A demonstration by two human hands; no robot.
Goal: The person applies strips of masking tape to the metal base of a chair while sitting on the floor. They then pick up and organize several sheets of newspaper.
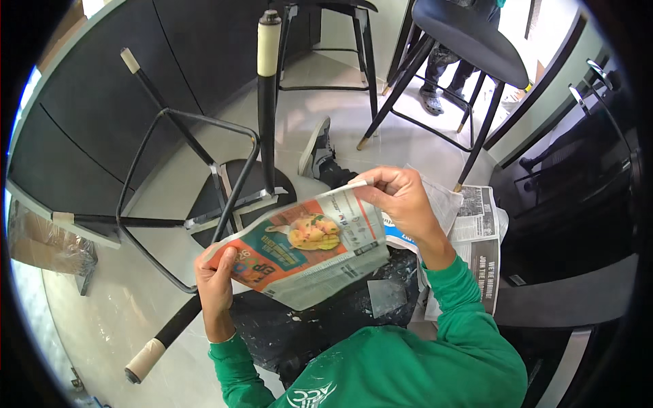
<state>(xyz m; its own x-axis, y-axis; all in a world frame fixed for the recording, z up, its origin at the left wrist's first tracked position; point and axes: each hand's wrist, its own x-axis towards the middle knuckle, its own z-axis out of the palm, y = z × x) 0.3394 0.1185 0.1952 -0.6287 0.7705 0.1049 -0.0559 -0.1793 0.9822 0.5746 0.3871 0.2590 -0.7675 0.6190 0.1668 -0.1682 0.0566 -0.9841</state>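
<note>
A sheet of newspaper with a colourful food picture is stretched between my two hands, above my lap. At its lower left edge my left hand pinches it, thumb on top. My right hand grips the upper right corner between thumb and fingers. Just beyond the sheet lies an upturned black stool, its seat on the floor and its legs pointing up and outward. Pale wrapping covers several of its leg tips. More newspaper sheets lie by my right arm.
Two upright black stools stand farther back. Another person's legs show behind the right one. A dark curved counter runs along the left. Glossy black panels stand at right. My shoe rests on the tiled floor.
</note>
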